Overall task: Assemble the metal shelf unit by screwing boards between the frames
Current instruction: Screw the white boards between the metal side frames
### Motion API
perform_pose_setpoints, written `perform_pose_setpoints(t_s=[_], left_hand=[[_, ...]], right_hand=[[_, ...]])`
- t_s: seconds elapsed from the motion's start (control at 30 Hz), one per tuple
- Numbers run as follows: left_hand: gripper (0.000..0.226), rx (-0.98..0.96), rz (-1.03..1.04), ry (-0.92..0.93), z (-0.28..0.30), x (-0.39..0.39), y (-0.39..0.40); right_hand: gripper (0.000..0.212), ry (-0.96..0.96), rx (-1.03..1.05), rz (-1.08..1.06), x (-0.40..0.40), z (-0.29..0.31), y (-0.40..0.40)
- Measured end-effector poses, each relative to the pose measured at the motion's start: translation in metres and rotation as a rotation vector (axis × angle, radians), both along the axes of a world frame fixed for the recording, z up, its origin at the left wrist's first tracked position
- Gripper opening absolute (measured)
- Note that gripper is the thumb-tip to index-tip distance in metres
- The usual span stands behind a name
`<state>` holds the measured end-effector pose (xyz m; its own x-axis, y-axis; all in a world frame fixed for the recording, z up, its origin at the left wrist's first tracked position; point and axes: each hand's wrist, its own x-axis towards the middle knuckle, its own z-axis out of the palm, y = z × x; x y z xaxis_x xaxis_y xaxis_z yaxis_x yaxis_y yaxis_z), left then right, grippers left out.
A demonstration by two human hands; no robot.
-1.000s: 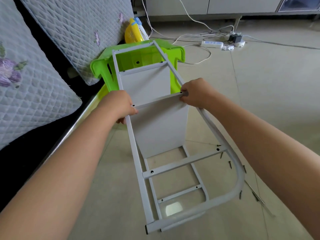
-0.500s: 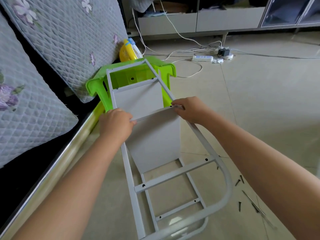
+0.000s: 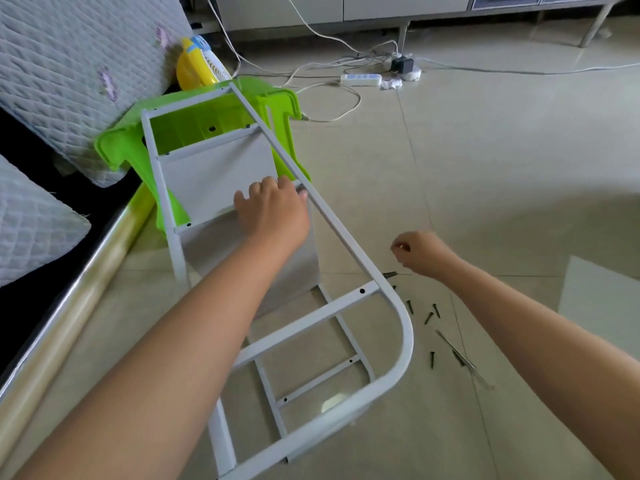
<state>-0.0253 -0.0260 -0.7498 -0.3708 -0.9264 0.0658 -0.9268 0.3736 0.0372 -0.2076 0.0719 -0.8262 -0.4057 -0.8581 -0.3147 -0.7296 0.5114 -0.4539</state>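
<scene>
Head view: nearest, white frame point(image 3: 398, 368) tilted off floor point(image 3: 519, 174), far end on green stool point(image 3: 194, 126). Left hand point(image 3: 273, 209) gripping board point(image 3: 221, 174) and crossbar; right hand point(image 3: 420, 252) loosely curled above screws point(image 3: 431, 315), contents unclear. Risk: board slipping, one-handed. Cables point(image 3: 329, 95) beyond.

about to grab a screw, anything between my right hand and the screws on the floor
Nothing visible. The right hand hovers over bare tile just above the loose screws, outside the frame's curved end.
</scene>
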Motion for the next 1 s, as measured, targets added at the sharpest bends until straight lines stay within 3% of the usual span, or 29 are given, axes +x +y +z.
perform_pose_setpoints(t_s=[0.1, 0.2, 0.4, 0.47, 0.5, 0.57, 0.6, 0.7, 0.83, 1.0], left_hand=[[0.057, 0.019, 0.110, 0.088, -0.004, -0.012, 0.004], [0.055, -0.009, 0.126, 0.138, -0.010, -0.016, 0.005], [0.051, -0.052, 0.105, 0.155, -0.017, -0.015, 0.005], [0.054, -0.059, 0.104, 0.153, -0.016, -0.015, 0.005], [0.053, -0.054, 0.103, 0.155, -0.016, -0.015, 0.005], [0.054, -0.042, 0.104, 0.150, -0.015, -0.014, 0.005], [0.055, -0.039, 0.103, 0.141, -0.014, -0.014, 0.005], [0.047, -0.021, 0.059, 0.136, -0.010, -0.009, 0.004], [0.029, 0.008, -0.039, 0.140, 0.000, 0.010, -0.008], [0.021, 0.005, -0.043, 0.066, 0.010, 0.036, -0.019]], right_hand=[[0.022, 0.170, 0.419, 0.112, 0.001, -0.047, 0.036], [0.031, 0.203, 0.662, 0.132, 0.009, -0.077, 0.064], [0.033, 0.168, 0.760, 0.050, 0.013, -0.107, 0.075], [0.012, 0.181, 0.749, 0.042, 0.016, -0.109, 0.077], [0.006, 0.173, 0.721, 0.034, 0.016, -0.110, 0.078], [0.017, 0.141, 0.626, -0.034, 0.017, -0.113, 0.079], [0.009, 0.122, 0.568, -0.061, 0.018, -0.111, 0.078], [0.020, 0.037, 0.384, -0.179, 0.013, -0.099, 0.060], [0.005, -0.133, 0.012, -0.270, 0.005, -0.039, 0.014], [0.016, -0.474, -0.553, -0.214, 0.032, 0.055, -0.036]])
